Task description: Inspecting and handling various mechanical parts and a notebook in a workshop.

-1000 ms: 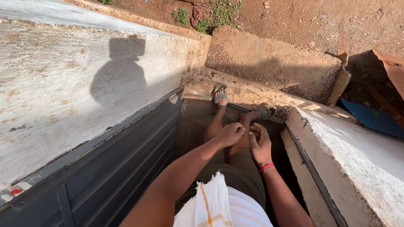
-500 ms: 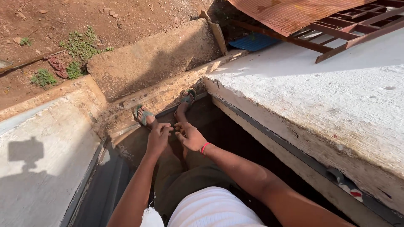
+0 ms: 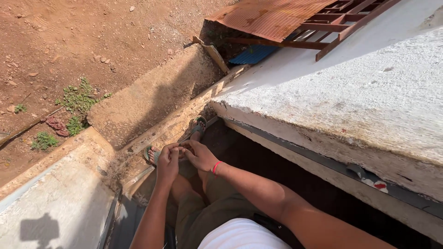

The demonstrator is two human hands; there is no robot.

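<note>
Both hands meet in front of the knees; left hand (image 3: pixel 168 162) curled, fingers bent in w/ thumb side up; right hand (image 3: pixel 199 156) w/ red wrist band (image 3: pixel 215 167) cupped against it, fingertips touching; can't tell if anything sits between them, nothing visible held. Person stands in a dark narrow gap betw. white plastered wall (image 3: pixel 350 97) at right & pale concrete slab (image 3: pixel 60 203) at left; green sandals (image 3: pixel 199 123) planted on the stone ledge (image 3: pixel 152 103) ahead. Judging progress: hands only fidgeting at each other; no tool or object picked up yet; rusty corrugated sheet (image 3: pixel 277 16) & wooden frame lie well apart, untouched.
</note>
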